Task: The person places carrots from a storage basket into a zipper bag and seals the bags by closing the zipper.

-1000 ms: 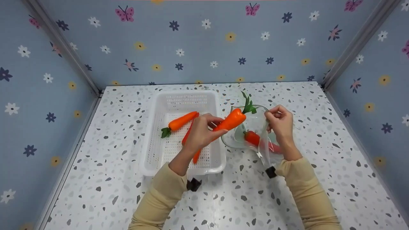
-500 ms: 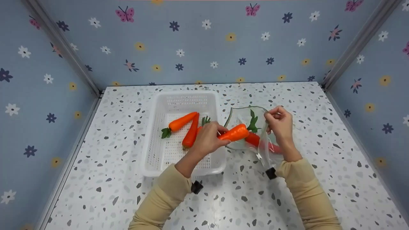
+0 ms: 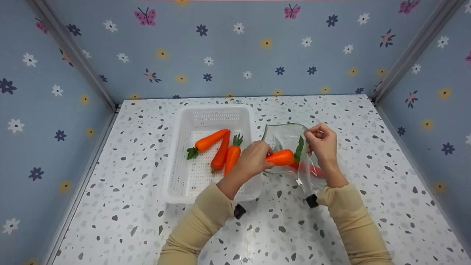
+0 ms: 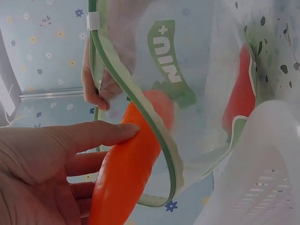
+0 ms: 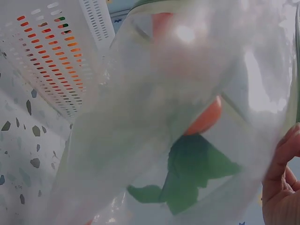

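Observation:
My left hand (image 3: pixel 252 160) grips an orange carrot (image 3: pixel 281 158) by its tapered end. Its leafy top (image 3: pixel 300 147) points into the mouth of a clear zip bag (image 3: pixel 285 132) with green edging. In the left wrist view the carrot (image 4: pixel 124 173) passes the bag's green zip edge (image 4: pixel 136 101), its thick end inside. The right hand (image 3: pixel 324 145) pinches the bag's upper rim and holds the mouth apart. A red tapered vegetable (image 4: pixel 240 91) lies inside the bag. Through the film, the right wrist view shows the green leaves (image 5: pixel 199 166) blurred.
Left of the bag stands a white perforated basket (image 3: pixel 173 173). Inside are an orange carrot (image 3: pixel 209 140), a red tapered vegetable (image 3: pixel 220 156) and another orange carrot (image 3: pixel 233 156). Flower-patterned panels (image 3: pixel 235 48) enclose the speckled table (image 3: pixel 140 206) at the back and sides.
The left hand has moved right and down from over the basket, bringing the carrot's leafy end into the bag. My right hand has stayed at the bag's rim.

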Action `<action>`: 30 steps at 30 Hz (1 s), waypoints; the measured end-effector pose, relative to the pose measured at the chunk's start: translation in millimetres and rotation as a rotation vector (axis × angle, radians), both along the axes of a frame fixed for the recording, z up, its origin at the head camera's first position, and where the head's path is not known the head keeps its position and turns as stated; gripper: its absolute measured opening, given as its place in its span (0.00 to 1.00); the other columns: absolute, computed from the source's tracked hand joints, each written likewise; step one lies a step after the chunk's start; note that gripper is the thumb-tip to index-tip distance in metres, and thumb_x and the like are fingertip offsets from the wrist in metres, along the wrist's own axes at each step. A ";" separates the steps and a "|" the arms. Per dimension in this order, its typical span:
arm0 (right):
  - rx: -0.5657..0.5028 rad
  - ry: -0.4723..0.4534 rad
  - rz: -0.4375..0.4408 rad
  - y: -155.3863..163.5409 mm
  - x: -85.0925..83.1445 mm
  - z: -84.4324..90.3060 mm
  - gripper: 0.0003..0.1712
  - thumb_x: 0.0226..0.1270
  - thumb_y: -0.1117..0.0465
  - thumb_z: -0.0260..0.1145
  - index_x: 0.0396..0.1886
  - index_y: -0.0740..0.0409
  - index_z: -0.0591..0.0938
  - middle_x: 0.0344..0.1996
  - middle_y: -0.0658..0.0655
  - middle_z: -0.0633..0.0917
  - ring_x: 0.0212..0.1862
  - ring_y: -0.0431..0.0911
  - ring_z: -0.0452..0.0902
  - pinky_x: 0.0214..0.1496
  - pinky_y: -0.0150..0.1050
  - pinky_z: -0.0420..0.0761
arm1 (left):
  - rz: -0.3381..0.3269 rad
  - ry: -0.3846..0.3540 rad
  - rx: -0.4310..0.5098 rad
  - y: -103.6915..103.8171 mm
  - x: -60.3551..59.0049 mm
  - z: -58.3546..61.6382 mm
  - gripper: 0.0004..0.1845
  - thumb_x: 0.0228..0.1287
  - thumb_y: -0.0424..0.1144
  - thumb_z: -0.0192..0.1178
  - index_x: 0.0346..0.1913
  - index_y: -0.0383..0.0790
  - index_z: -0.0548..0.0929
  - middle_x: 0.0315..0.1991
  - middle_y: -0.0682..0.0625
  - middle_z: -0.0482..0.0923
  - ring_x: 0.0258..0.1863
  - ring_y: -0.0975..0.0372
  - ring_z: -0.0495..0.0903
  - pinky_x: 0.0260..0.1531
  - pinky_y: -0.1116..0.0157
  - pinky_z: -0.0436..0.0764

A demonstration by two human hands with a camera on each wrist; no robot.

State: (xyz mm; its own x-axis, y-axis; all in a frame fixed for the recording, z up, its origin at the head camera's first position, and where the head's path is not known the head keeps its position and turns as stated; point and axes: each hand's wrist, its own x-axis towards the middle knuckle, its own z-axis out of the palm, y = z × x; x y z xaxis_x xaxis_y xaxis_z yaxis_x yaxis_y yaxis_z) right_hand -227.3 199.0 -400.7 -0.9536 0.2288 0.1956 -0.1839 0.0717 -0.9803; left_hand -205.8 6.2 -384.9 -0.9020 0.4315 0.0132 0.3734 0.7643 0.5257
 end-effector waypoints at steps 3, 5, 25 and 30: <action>0.006 0.008 -0.001 0.5 -0.7 -2.5 0.04 0.54 0.73 0.58 0.23 0.64 0.73 0.12 0.54 0.72 0.07 0.40 0.62 0.07 0.29 0.66 | -0.014 -0.009 -0.032 7.8 -2.8 -3.1 0.09 0.46 0.36 0.66 0.33 0.36 0.85 0.26 0.51 0.76 0.24 0.63 0.68 0.22 0.71 0.66; 0.008 0.007 0.005 0.3 -0.1 -2.4 0.04 0.54 0.73 0.58 0.23 0.64 0.73 0.12 0.54 0.73 0.07 0.40 0.62 0.08 0.29 0.67 | -0.024 -0.009 -0.042 12.5 -5.3 -6.1 0.09 0.45 0.35 0.67 0.33 0.36 0.85 0.25 0.52 0.75 0.23 0.63 0.67 0.21 0.71 0.65; -0.021 -0.016 0.003 -1.6 2.5 1.7 0.04 0.53 0.74 0.58 0.23 0.65 0.73 0.10 0.53 0.71 0.06 0.40 0.62 0.06 0.30 0.66 | -0.026 -0.055 0.162 39.8 -20.4 -37.5 0.09 0.49 0.33 0.65 0.36 0.35 0.85 0.30 0.50 0.81 0.26 0.65 0.74 0.27 0.73 0.72; -0.014 -0.005 -0.003 -0.1 0.6 -1.7 0.04 0.53 0.74 0.58 0.23 0.65 0.72 0.11 0.54 0.71 0.07 0.40 0.62 0.06 0.30 0.66 | -0.046 0.014 0.232 41.4 -17.9 -34.6 0.08 0.52 0.32 0.62 0.36 0.36 0.85 0.30 0.50 0.81 0.28 0.66 0.75 0.29 0.75 0.73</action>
